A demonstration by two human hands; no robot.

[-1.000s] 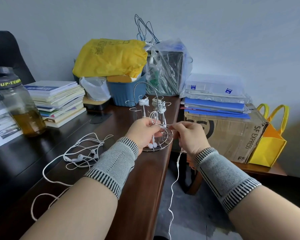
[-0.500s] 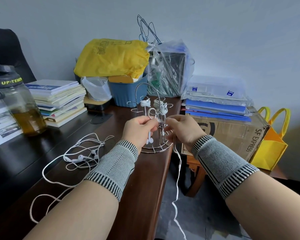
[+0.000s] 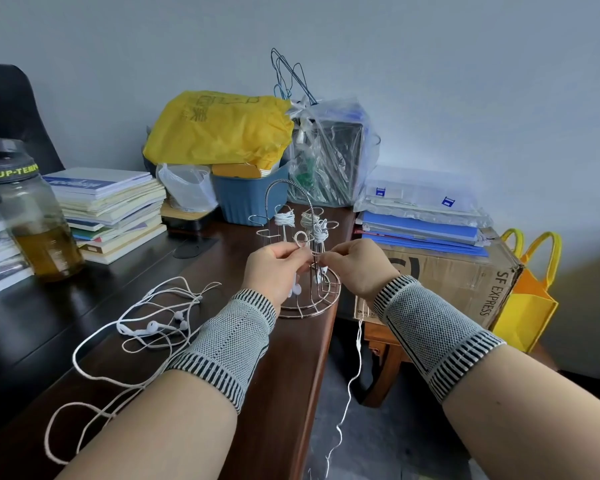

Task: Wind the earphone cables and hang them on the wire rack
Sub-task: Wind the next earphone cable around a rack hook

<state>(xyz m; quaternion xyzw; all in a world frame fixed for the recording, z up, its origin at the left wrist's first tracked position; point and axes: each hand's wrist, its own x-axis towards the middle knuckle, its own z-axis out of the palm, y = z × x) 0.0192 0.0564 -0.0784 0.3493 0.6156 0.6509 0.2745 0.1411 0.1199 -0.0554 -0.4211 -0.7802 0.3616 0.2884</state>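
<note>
A thin white earphone cable (image 3: 360, 336) is pinched between the left hand (image 3: 276, 271) and right hand (image 3: 357, 268) just in front of the round metal wire rack (image 3: 312, 303) at the dark wooden worktop (image 3: 284, 375) edge, its loose end hanging toward the floor.

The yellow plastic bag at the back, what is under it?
The yellow plastic bag lies over a blue tub; an orange-yellow packet and paper cups' rims peek out. The tub's deeper contents are covered.
</note>
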